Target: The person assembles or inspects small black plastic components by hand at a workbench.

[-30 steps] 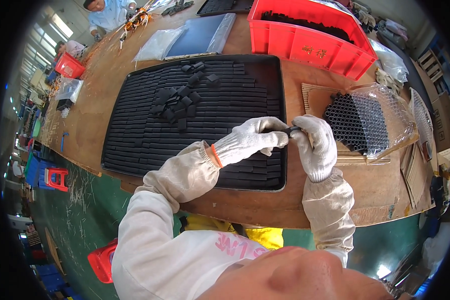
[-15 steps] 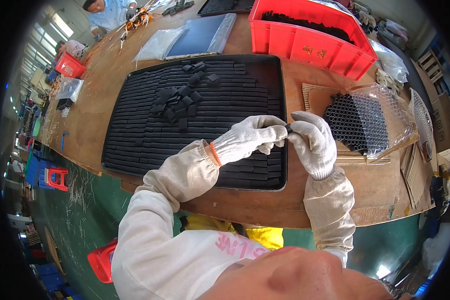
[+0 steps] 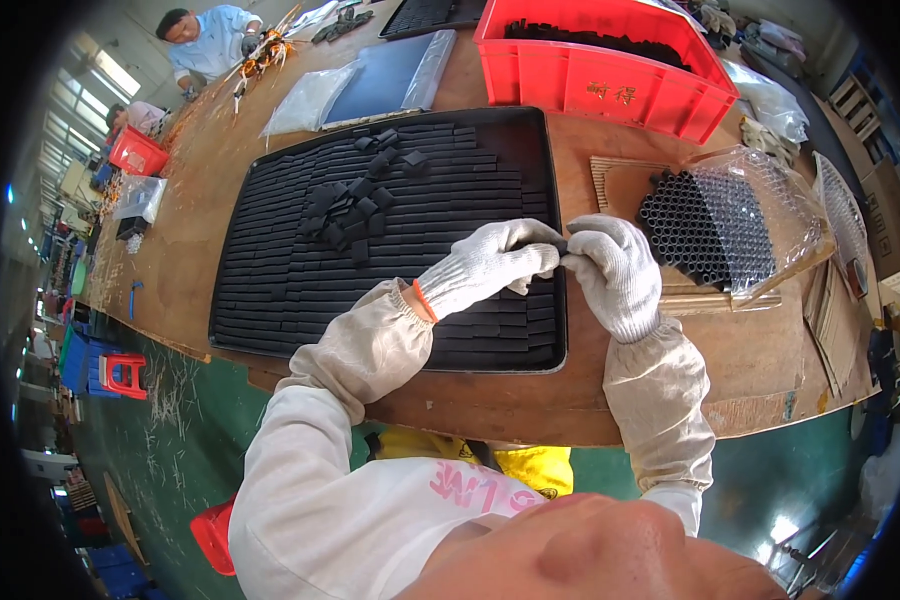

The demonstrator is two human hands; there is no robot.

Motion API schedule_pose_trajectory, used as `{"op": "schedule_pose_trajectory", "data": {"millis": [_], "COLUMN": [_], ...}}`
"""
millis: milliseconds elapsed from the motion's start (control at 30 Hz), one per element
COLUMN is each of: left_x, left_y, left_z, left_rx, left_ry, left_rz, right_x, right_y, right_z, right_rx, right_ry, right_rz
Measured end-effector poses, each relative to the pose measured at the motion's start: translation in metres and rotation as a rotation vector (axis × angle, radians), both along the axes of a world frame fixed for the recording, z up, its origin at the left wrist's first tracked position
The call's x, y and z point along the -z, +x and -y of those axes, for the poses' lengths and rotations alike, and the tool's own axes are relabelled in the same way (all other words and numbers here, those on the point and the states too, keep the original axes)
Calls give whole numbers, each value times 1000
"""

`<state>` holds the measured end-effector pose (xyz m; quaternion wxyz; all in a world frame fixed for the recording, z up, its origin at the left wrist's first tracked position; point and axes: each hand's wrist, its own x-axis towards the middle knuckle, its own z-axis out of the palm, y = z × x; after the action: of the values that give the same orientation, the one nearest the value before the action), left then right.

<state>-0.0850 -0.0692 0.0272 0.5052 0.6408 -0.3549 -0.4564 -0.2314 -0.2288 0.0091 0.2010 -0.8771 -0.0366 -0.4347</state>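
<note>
In white knitted gloves, my left hand [image 3: 492, 264] and my right hand [image 3: 618, 280] meet over the right edge of a large black tray [image 3: 523, 140]. A small black piece [image 3: 563, 248] is pinched between the fingertips of both hands; most of it is hidden by the gloves. Rows of flat black strips [image 3: 370, 290] cover most of the tray. On top of them lies a loose heap of small black rectangular pieces [image 3: 348, 214]. Right of my right hand, many short black tubes [image 3: 675, 225] stand packed together, partly under clear bubble wrap [image 3: 792, 215], on corrugated cardboard [image 3: 610, 178].
A red crate [image 3: 610, 95] of black pieces stands beyond the tray. Behind the tray lie a plastic-covered dark sheet [image 3: 385, 78] and a clear bag [image 3: 308, 100]. Two people sit across the table at far left, one beside a red bin [image 3: 138, 150]. A red stool [image 3: 123, 375] stands on the floor.
My hands have come closer together, fingertips now meeting round the small black piece. The whole view has shifted slightly. The heap in the tray looks the same.
</note>
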Motion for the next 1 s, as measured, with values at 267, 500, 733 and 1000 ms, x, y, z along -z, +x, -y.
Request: {"op": "schedule_pose_trajectory", "data": {"millis": [267, 500, 733, 1000], "left_x": [-10, 25, 33, 30], "left_y": [16, 73, 69, 68], "left_z": [18, 44, 67, 68], "left_rx": [-317, -412, -276, -241], "left_ry": [-194, -141, 117, 133], "left_rz": [252, 1038, 1325, 1331], "right_x": [7, 1, 7, 22], "right_y": [0, -2, -7, -14], "right_z": [22, 34, 49, 66], "right_rx": [202, 333, 382, 577], "right_ry": [253, 176, -2, -249], "right_rz": [158, 166, 110, -203]}}
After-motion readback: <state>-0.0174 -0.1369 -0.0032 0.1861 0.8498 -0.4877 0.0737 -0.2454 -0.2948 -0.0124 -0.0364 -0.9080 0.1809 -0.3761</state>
